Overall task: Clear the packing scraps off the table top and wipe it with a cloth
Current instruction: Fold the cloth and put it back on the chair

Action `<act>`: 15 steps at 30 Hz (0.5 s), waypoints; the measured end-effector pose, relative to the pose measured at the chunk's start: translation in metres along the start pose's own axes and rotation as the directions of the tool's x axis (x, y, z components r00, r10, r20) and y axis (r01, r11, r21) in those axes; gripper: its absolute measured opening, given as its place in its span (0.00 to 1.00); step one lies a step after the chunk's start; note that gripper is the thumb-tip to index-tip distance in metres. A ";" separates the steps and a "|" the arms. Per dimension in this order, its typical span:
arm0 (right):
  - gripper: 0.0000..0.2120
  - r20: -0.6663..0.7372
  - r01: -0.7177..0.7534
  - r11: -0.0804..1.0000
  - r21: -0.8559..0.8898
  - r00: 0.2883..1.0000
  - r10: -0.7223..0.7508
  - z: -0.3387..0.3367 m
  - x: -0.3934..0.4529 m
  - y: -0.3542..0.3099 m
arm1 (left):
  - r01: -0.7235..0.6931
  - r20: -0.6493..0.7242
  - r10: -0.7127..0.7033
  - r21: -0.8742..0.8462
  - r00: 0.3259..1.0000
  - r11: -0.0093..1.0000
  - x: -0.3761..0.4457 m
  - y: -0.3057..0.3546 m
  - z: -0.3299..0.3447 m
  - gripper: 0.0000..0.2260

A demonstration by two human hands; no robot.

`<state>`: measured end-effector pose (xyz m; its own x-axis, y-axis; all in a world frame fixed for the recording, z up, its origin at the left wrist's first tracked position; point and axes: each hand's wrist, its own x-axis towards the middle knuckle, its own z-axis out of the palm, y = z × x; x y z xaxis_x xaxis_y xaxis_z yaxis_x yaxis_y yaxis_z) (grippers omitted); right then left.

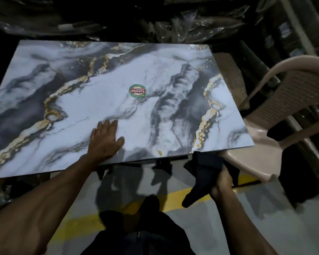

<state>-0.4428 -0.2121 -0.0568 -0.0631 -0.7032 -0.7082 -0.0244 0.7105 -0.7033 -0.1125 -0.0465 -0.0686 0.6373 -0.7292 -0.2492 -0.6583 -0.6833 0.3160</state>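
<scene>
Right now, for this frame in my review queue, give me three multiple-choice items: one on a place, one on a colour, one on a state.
1. Where does the round sticker sit?
A. near the middle of the table top
B. on the chair
C. on the floor

2. What colour is the stripe painted on the floor?
A. red
B. yellow
C. white

3. How is the left hand?
A. gripping the cloth
B. curled in a fist
C. flat on the table top, fingers straight

Key: 1 A, the sticker lies on the marble pattern mid-top. 2 B, the band below the table is yellow. 3 C, the palm lies spread near the near edge, while the right hand holds the dark cloth below the table's edge.
</scene>
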 end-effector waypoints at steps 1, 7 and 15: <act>0.20 0.040 -0.033 0.998 0.051 0.999 0.031 0.000 -0.012 0.010 | -0.097 -0.011 0.097 -0.025 0.995 0.995 -0.008 0.002 -0.005 0.35; 0.17 0.145 0.048 0.990 0.130 0.987 -0.067 0.012 -0.104 0.032 | -0.688 0.101 0.691 -0.071 0.716 0.723 -0.102 0.041 -0.028 0.32; 0.18 0.184 0.097 0.995 0.014 0.978 -0.098 -0.008 -0.182 0.075 | -0.936 -0.058 0.934 0.001 0.352 0.352 -0.171 0.060 -0.058 0.20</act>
<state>-0.4410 -0.0311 0.0197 0.1242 -0.7624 -0.6350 -0.0169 0.6383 -0.7696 -0.2381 0.0394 0.0461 -0.3675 -0.8927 0.2609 -0.8286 0.4417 0.3441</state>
